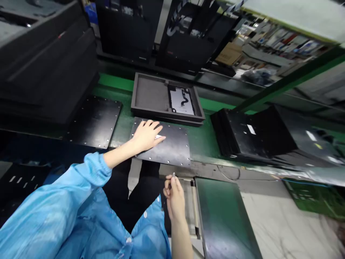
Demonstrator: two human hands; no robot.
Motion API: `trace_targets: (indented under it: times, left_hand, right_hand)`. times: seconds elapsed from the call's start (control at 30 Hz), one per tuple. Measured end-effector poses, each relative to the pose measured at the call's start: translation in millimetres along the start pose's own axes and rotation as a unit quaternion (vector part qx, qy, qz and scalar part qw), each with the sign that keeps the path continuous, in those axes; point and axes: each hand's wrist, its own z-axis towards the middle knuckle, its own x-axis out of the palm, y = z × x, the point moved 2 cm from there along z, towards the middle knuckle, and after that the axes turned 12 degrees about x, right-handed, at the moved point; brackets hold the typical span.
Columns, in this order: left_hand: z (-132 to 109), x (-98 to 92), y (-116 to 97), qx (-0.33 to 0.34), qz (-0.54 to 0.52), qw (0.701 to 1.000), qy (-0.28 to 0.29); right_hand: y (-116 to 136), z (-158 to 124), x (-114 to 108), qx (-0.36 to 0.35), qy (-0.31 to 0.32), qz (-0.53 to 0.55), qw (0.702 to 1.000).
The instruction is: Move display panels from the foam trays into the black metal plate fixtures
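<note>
My left hand (148,135) lies with spread fingers on a black flat plate (172,149) that has small holes along its edges. A bit of a white label (159,136) shows beside the thumb. My right hand (174,194) is held below the plate's front edge, apart from it, with thumb and fingers pinched together. A small pale tip shows at the pinch, too small to name. Just behind the plate stands a grey foam tray (151,91), with a silver-and-black flat part (182,100) in its right compartment.
Another black plate (94,120) lies to the left on the green bench (205,140). Black folded panels (242,133) stand at the right. A stack of dark foam trays (45,68) rises at the left. Below the bench edge is a green board (226,216).
</note>
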Motion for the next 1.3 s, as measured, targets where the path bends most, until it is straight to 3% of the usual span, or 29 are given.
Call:
trace_targets:
  times: [0.13, 0.23, 0.77, 0.93, 1.1, 1.3]
  left_hand:
    - [54, 32.0, -18, -0.006, 0.0, 1.0, 0.008]
    - [68, 41.6, -23, -0.018, -0.006, 1.0, 0.012]
    - [68, 36.0, -21, 0.009, -0.009, 0.999, 0.032]
    - [67, 34.5, -19, 0.009, -0.019, 0.999, 0.025]
    - [65, 35.5, -19, 0.009, -0.032, 0.999, 0.02]
    - [63, 42.5, -20, 0.002, -0.059, 0.998, 0.01]
  right_hand:
    - [18, 13, -3, -0.037, -0.046, -0.062, 0.996]
    - [26, 18, -1, -0.035, -0.038, -0.048, 0.997]
    - [31, 20, 5, -0.045, -0.05, -0.038, 0.997]
    - [39, 22, 12, 0.003, -0.006, -0.003, 1.0]
    - [51, 23, -1, -0.02, -0.032, -0.142, 0.989]
    - [73, 17, -16, -0.101, -0.06, -0.353, 0.928]
